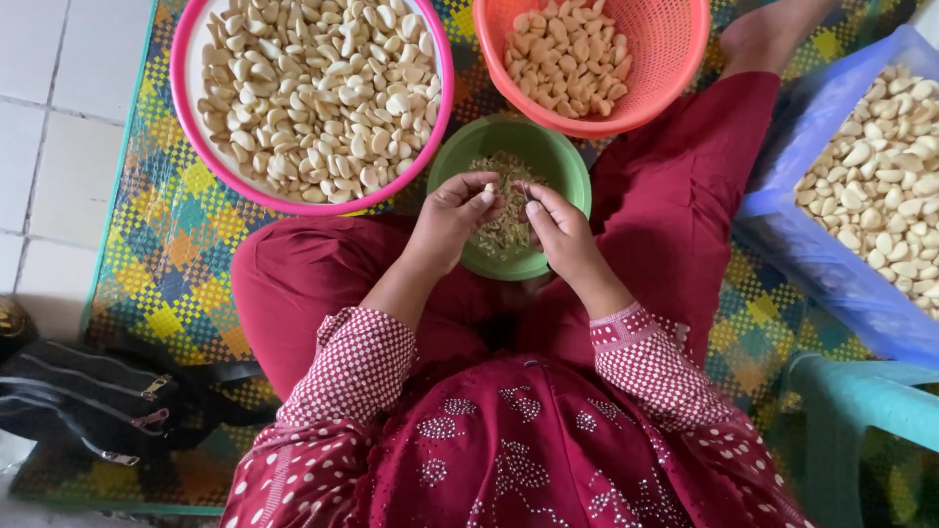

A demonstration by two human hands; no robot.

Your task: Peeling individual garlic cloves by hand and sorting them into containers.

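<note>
Over green bowl (567, 166): clove (486, 193) upright (left hand (452, 217)).

From my feed I count 1 package: an open blue plastic sack (822, 264) at the right edge of the head view. Its soft, creased wall slopes from the upper right corner down toward the teal plastic stool (851, 391) just below it, and its near side rests on the chequered mat (176, 244). The mouth gapes wide, showing a heap of pale peeled cloves (885, 176) inside. The plastic is plain blue, slightly translucent. I see no labels, signs or screens.
</note>
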